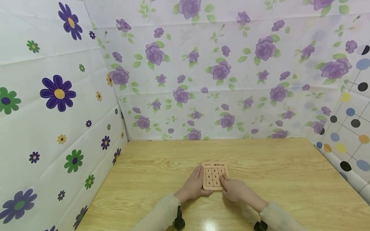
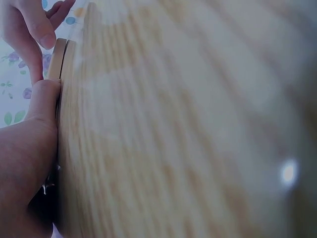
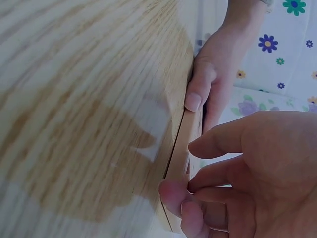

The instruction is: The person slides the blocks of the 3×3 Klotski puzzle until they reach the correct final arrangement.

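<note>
A square wooden number slide puzzle [image 1: 212, 186] lies on the table, its tiles marked with printed digits. My left hand [image 1: 193, 186] grips its left side, fingers along that edge and thumb at the near left corner. From the right, my right hand [image 1: 235, 190] reaches over the puzzle with a fingertip on the right column and covers the lower places there. In the right wrist view, the thumb and a finger of the right hand [image 3: 267, 163] hover at or touch the top face, while other bent fingers lie against the side edge. Whether that fingertip presses a tile is unclear.
The puzzle rests near the middle of a light wood-grain table [image 1: 150, 170]. A floral cloth [image 1: 179, 73] hangs along the back edge, with a flower-print cloth [image 1: 57, 128] at the left and a dotted cloth [image 1: 349, 128] at the right.
</note>
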The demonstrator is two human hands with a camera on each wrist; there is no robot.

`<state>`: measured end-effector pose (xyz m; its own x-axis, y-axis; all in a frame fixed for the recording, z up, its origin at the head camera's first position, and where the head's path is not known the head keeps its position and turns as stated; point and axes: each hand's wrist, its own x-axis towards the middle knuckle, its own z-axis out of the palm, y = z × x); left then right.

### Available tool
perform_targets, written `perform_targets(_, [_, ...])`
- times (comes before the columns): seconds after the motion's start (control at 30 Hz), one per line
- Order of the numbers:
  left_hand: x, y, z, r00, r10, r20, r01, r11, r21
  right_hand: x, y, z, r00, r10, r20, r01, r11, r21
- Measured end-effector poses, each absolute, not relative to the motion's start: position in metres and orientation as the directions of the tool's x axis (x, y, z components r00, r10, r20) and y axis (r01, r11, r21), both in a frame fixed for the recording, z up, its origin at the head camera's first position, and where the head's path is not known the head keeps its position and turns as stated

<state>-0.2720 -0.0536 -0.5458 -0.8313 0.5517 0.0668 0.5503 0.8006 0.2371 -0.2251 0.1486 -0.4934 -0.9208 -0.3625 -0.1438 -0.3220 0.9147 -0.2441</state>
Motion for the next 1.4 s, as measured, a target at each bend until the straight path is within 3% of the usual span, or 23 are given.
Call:
perform_targets(0.7, [-0.271,-0.055,-0.545,-0.826,0.557,0.087,0.560,0.793,0.241,-0.212,0.144,-0.484,-0.914,-0.385,-0.129,-0.343,0.902,-0.262])
perform_targets(1.4, [-0.271,-0.055,-0.542,-0.819,0.567,0.091,0.571,0.789,0.228,-0.199,0.134,-0.479,-0.868,-0.486,-0.098,-0.455,0.860,-0.230])
